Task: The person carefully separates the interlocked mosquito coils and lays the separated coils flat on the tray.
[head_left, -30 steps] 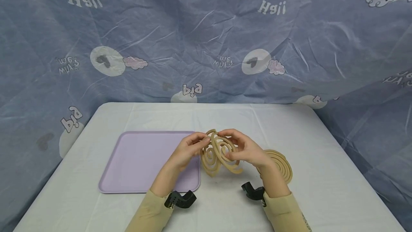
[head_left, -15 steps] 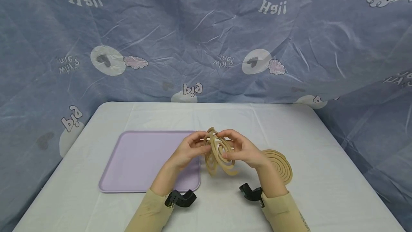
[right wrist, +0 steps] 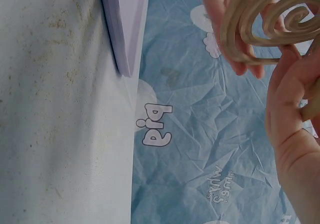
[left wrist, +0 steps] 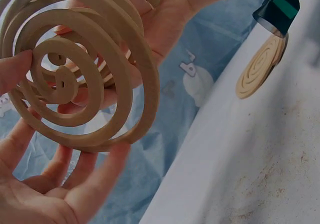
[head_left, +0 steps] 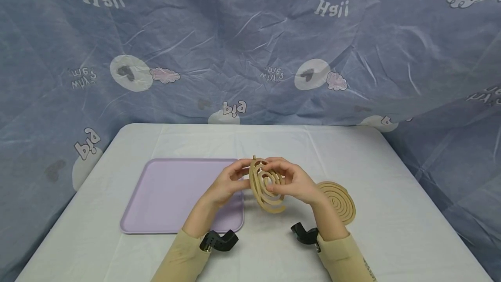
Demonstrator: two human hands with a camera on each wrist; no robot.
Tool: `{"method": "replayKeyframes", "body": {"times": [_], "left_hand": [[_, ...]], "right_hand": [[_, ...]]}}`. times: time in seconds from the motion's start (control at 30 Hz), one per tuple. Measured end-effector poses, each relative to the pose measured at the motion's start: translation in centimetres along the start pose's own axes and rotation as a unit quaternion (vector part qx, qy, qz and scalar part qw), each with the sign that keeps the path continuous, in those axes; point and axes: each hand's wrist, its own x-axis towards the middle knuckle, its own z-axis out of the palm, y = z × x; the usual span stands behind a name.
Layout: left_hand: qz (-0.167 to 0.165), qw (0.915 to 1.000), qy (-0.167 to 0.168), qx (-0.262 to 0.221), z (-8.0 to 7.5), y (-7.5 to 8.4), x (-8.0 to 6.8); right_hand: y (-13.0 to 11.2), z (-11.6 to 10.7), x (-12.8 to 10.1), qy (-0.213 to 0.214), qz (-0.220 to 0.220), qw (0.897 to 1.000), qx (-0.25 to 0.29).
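Note:
Two tan mosquito coils [head_left: 270, 209], lying nearly face to face, are held up above the table between my hands. In the left wrist view the spirals of the coils [left wrist: 151, 81] overlap, and their two slotted centres show side by side. My left hand [head_left: 225, 185] grips their left edge, fingers spread along the rim. From the right, my right hand [head_left: 298, 184] pinches them, thumb in front and fingers near the top. Whether the coils are interlocked cannot be told. Another flat mosquito coil [head_left: 342, 203] rests on the table beside the right forearm, partly hidden by it.
A lilac tray [head_left: 180, 197] lies on the left of the white-covered table [head_left: 391, 238], its right edge just below the left hand. Brownish crumbs [left wrist: 280, 189] dot the cloth in the left wrist view. A blue printed curtain [head_left: 242, 47] hangs behind.
The two held coils, splayed apart at an angle a second ago, have come together into one nearly aligned spiral. My right hand has shifted slightly left; the left hand stays about where it was.

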Motion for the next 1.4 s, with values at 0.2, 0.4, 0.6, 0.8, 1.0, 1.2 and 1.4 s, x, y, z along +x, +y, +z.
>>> {"method": "replayKeyframes", "body": {"times": [0.2, 0.4, 0.6, 0.8, 1.0, 1.2, 1.4], "left_hand": [[0.004, 0.9999, 0.008, -0.005, 0.2, 0.1, 0.0], [-0.006, 0.9996, 0.026, 0.01, 0.3, 0.5, -0.1], [-0.02, 0.9974, 0.036, 0.059, 0.1, 1.0, -0.2], [-0.015, 0.9931, 0.036, 0.111, -0.2, 1.5, -0.3], [-0.014, 0.9928, 0.022, 0.117, -0.7, 1.4, -0.4], [-0.022, 0.9979, 0.003, 0.06, -0.9, 1.1, -0.3], [-0.026, 0.9975, 0.043, 0.051, -0.6, 1.0, -0.1]], "right_hand": [[0.0, 0.3, 0.1, 0.02, 0.001, 1.0, 0.0], [-0.1, 0.4, 0.0, 0.025, 0.001, 0.999, 0.029], [-0.4, 0.4, 0.0, 0.04, 0.017, 0.999, 0.003], [-0.6, 0.1, -0.1, 0.047, 0.031, 0.998, -0.03], [-0.5, -0.1, -0.2, 0.031, 0.026, 0.999, -0.028], [-0.9, 0.0, -0.3, 0.024, 0.018, 1.0, -0.01], [-1.0, -0.1, -0.2, 0.031, 0.009, 0.999, -0.007]]}}
